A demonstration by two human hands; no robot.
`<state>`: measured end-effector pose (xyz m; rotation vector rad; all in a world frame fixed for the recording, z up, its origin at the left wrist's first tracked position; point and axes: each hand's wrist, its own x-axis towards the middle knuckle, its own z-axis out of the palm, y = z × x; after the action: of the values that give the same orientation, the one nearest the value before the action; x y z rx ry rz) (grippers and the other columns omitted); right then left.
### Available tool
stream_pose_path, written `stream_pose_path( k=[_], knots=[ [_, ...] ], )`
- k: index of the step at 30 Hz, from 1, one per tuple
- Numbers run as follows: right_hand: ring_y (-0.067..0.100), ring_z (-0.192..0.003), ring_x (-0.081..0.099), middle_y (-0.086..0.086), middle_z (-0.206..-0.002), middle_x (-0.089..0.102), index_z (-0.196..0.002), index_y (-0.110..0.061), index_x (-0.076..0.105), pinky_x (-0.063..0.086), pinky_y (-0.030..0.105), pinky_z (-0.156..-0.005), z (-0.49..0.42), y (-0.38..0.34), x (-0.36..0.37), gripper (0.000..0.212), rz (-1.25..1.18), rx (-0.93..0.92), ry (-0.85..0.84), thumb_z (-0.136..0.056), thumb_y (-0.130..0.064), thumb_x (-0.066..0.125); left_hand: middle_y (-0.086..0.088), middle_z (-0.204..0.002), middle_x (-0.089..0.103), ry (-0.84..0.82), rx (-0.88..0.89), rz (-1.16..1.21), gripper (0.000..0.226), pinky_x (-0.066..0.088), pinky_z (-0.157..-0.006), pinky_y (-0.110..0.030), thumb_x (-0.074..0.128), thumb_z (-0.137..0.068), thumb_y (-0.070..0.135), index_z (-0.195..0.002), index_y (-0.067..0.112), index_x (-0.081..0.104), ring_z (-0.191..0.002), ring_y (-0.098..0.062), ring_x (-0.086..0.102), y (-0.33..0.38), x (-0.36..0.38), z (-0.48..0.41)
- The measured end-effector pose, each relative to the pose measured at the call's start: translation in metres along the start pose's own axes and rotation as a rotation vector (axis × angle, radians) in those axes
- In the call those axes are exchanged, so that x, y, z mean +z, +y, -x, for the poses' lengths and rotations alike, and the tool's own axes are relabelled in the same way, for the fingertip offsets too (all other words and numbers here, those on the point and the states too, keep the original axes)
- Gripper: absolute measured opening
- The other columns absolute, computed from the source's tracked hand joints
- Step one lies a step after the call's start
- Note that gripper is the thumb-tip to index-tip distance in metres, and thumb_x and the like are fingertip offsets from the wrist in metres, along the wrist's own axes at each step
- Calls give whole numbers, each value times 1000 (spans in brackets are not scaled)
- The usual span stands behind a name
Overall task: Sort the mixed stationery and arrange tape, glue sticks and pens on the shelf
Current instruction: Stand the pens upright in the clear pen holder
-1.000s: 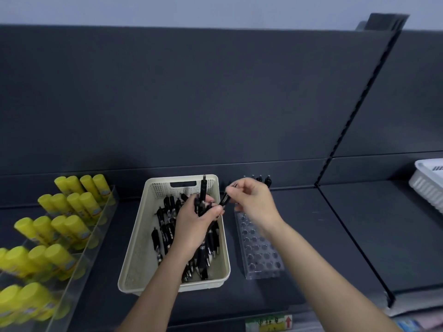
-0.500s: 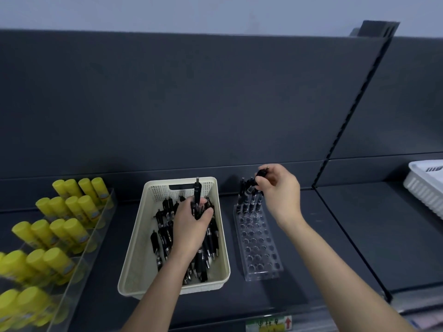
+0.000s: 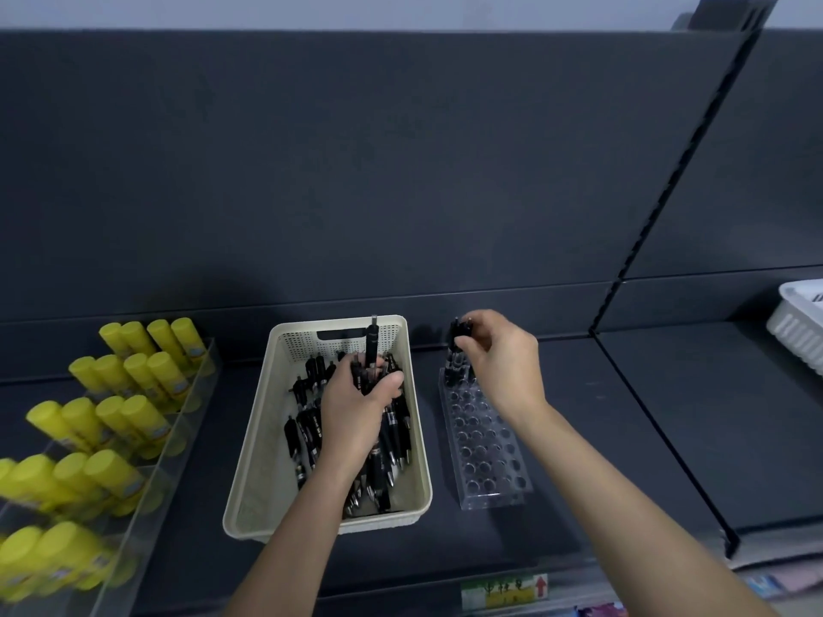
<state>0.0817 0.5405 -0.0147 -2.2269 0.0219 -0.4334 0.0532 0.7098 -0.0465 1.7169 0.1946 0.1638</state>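
Observation:
A cream basket (image 3: pixel 262 443) on the dark shelf holds several loose black pens (image 3: pixel 307 427). Inside it my left hand (image 3: pixel 356 407) grips a small bunch of pens, one of them (image 3: pixel 372 338) sticking straight up. To the right lies a clear acrylic pen rack (image 3: pixel 487 447) with many holes; a few black pens (image 3: pixel 455 362) stand in its far row. My right hand (image 3: pixel 503 362) pinches the top of one of those upright pens at the rack's far end.
A clear tiered display (image 3: pixel 178 420) at the left holds several yellow glue sticks (image 3: pixel 133 371). A white basket (image 3: pixel 799 331) sits at the far right beyond a shelf divider (image 3: pixel 659 438). A price label (image 3: pixel 503 590) marks the shelf's front edge.
My right hand carried a pen from beside the left hand over to the rack's far row and lowered it there. My left hand kept its bunch in the basket.

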Motion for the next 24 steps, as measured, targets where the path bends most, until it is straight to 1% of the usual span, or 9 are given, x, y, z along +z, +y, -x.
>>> stream_pose_path(
  k=[2, 4, 7, 9, 12, 16, 19, 21, 24],
  knots=[
    [12, -75, 59, -6, -78, 61, -96, -10, 63, 44, 17, -69, -2, 1, 1, 12, 29, 33, -9, -86, -13, 68, 2, -85, 69, 9, 15, 32, 16, 51, -66, -14, 67, -86, 12, -95, 22, 59, -65, -4, 66, 0, 1, 0],
    [14, -75, 58, -6, -77, 60, -96, -9, 62, 45, 23, -70, -3, 3, 3, 13, 64, 45, -33, -86, -14, 68, -1, -86, 68, 31, 15, 44, 15, 47, -59, -9, 66, -87, 12, -99, 17, 58, -59, -2, 64, 0, 2, -1],
    [17, -81, 62, 0, -85, 67, -102, -8, 65, 51, 29, -77, -1, 7, 7, 16, 106, 49, -70, -87, -14, 67, -1, -91, 66, 36, 11, 12, 16, 47, -62, -13, 65, -87, 16, -101, 16, 56, -60, -1, 63, -1, 1, -2],
    [19, -84, 65, 4, -92, 70, -105, -7, 65, 53, 30, -78, 1, 9, 10, 19, 127, 40, -78, -87, -14, 66, 2, -92, 65, 34, 21, -16, 16, 47, -71, -22, 66, -86, 19, -98, 20, 56, -71, -4, 65, -2, 1, -3],
    [21, -83, 65, 6, -91, 70, -104, -7, 65, 54, 33, -77, -1, 10, 11, 17, 125, 49, -74, -88, -15, 65, 3, -93, 66, 48, 39, -56, 17, 49, -81, -31, 70, -82, 24, -90, 30, 57, -86, -16, 64, -3, 1, -4],
    [20, -82, 64, 6, -90, 69, -103, -7, 64, 54, 32, -76, 0, 10, 11, 17, 122, 44, -76, -88, -15, 65, 6, -87, 67, 29, 36, -16, 18, 50, -80, -30, 72, -81, 21, -87, 31, 58, -81, -14, 65, -1, 0, -1],
    [19, -80, 64, 4, -88, 69, -101, -8, 64, 53, 31, -75, 3, 12, 11, 15, 107, 60, -73, -88, -16, 65, 6, -82, 69, 12, 35, 38, 17, 51, -74, -24, 71, -82, 17, -88, 28, 60, -73, -8, 67, 1, 0, 0],
    [19, -79, 64, 4, -86, 69, -100, -8, 64, 54, 32, -75, 3, 13, 11, 14, 97, 63, -77, -88, -16, 65, 7, -77, 70, 12, 33, 61, 15, 52, -70, -23, 71, -82, 14, -86, 25, 61, -70, -7, 68, 3, 0, 0],
    [20, -76, 64, 6, -82, 68, -96, -7, 64, 54, 34, -73, 1, 12, 11, 11, 106, 47, -97, -89, -16, 64, 3, -81, 71, -2, 8, 121, 10, 53, -67, -20, 68, -85, 13, -87, 20, 61, -73, -10, 71, 6, 0, 0]
  ],
)
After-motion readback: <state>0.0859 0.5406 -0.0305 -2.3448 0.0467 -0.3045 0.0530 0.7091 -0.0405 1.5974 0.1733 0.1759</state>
